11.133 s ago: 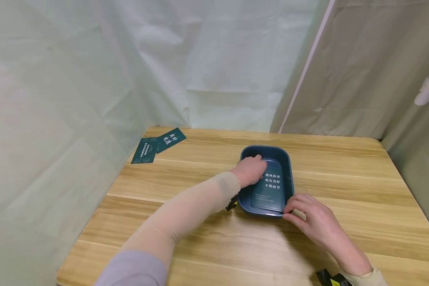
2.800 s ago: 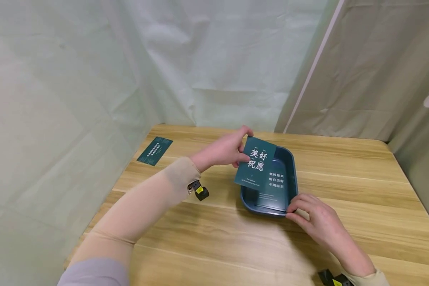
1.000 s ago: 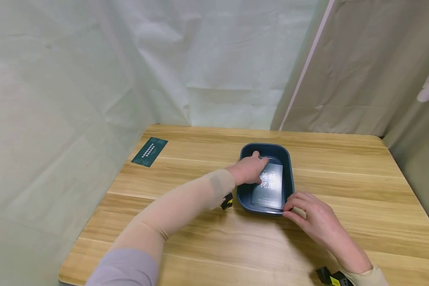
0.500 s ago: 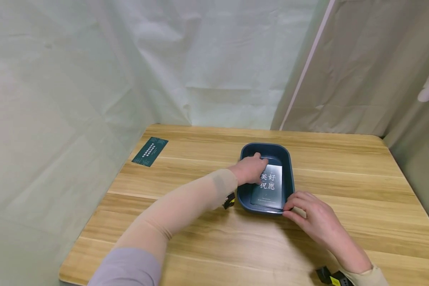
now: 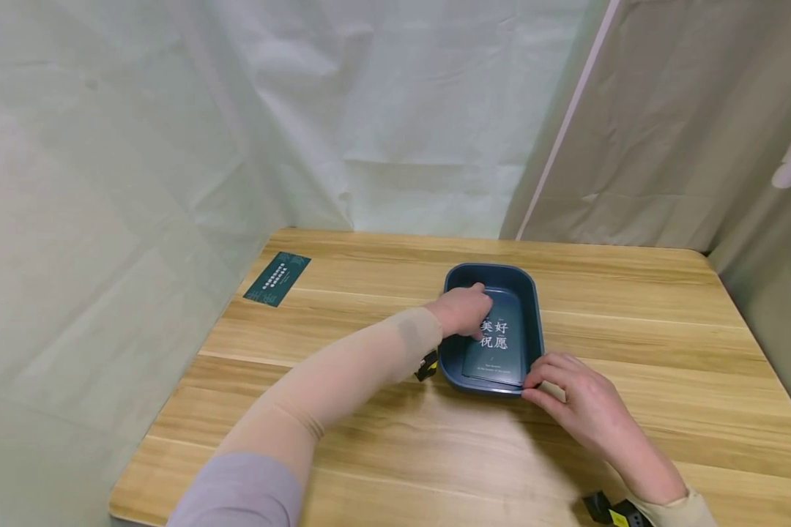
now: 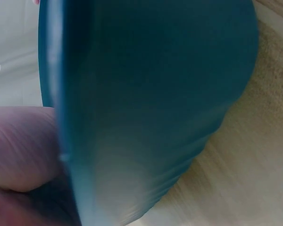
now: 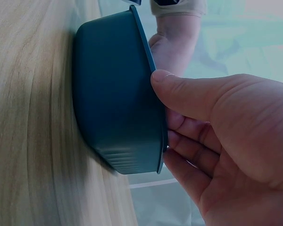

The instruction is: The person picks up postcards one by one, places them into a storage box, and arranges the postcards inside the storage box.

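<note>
A dark blue plastic box stands on the wooden table, with a stack of dark green printed cards lying in it. My left hand reaches over the box's left rim and touches the top card. Its thumb lies by the white characters; how the other fingertips meet the card is hidden. In the left wrist view, the box wall covers most of the work. My right hand pinches the near right corner of the rim, thumb on one side and fingers on the other in the right wrist view.
One more green card lies flat near the table's far left corner. The wooden table has pale curtains close behind it and at both sides. A wrist camera sits on my right forearm.
Since 2.8 s ago my left hand has lowered a card from above the box onto the stack. Over the last second it has shifted slightly, and the card's glare has faded. The right hand stays put.
</note>
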Action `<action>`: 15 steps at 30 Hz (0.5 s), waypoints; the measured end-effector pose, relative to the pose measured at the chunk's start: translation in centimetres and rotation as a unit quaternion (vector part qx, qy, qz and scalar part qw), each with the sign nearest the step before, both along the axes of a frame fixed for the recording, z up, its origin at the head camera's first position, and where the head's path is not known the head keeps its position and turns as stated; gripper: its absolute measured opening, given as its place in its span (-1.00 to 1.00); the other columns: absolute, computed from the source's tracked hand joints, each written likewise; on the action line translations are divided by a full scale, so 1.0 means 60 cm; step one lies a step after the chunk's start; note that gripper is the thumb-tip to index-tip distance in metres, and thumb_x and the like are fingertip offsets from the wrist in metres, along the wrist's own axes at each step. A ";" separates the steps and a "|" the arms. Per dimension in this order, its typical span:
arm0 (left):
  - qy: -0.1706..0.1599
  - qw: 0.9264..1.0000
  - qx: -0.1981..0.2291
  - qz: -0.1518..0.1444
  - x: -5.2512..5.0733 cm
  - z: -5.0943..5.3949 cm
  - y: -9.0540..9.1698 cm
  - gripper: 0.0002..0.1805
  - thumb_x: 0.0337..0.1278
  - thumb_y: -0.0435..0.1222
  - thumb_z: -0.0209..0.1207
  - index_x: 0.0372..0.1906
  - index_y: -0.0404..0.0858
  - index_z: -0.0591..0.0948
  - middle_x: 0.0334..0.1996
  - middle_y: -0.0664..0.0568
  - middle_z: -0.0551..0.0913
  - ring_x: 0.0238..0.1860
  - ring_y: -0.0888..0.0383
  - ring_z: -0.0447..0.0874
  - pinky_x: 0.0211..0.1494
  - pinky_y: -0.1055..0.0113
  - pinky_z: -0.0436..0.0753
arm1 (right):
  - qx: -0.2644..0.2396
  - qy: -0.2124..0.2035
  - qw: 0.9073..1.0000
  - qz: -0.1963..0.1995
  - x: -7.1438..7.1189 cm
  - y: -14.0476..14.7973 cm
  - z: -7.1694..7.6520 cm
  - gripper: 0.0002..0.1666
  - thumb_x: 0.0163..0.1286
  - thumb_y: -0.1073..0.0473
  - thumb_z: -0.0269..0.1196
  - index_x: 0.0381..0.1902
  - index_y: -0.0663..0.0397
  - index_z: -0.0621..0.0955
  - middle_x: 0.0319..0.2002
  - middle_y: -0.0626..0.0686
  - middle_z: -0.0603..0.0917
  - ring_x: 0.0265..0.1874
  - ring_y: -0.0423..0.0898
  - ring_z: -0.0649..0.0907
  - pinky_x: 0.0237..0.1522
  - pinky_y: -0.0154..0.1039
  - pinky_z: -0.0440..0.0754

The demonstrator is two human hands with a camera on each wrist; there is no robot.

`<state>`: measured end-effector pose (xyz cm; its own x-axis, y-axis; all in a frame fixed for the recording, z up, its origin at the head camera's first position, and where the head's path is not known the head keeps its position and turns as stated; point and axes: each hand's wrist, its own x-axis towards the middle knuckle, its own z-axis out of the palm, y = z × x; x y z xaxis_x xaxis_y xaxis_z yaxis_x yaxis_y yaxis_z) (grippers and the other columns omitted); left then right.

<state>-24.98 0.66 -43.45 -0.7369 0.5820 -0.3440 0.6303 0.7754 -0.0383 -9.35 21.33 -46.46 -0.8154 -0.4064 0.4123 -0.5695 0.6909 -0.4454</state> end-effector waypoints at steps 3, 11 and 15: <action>-0.006 1.000 0.002 0.004 0.001 0.003 0.000 -0.40 0.42 0.02 0.49 0.39 -0.20 0.69 0.34 -0.13 0.56 0.02 0.14 0.63 0.23 0.29 0.70 | 0.002 -0.002 1.000 0.000 0.000 0.000 0.000 -0.61 0.18 0.23 0.69 -0.28 -0.41 0.76 -0.15 -0.38 0.70 -0.12 -0.25 0.69 -0.17 -0.11 0.74; -0.018 1.000 0.006 0.016 0.005 0.008 0.000 -0.39 0.43 0.00 0.48 0.42 -0.18 0.68 0.39 -0.14 0.53 0.02 0.13 0.65 0.26 0.29 0.68 | 0.000 -0.001 1.000 0.001 -0.001 0.000 0.000 -0.62 0.18 0.23 0.69 -0.28 -0.41 0.76 -0.15 -0.39 0.70 -0.13 -0.25 0.69 -0.17 -0.12 0.74; -0.021 1.000 0.004 0.015 0.004 0.008 0.001 -0.38 0.43 0.00 0.48 0.43 -0.18 0.67 0.39 -0.15 0.53 0.02 0.13 0.65 0.27 0.30 0.68 | -0.002 0.002 1.000 0.004 -0.001 0.002 -0.002 -0.70 0.24 0.15 0.66 -0.27 -0.40 0.77 -0.14 -0.39 0.69 -0.13 -0.26 0.69 -0.18 -0.12 0.73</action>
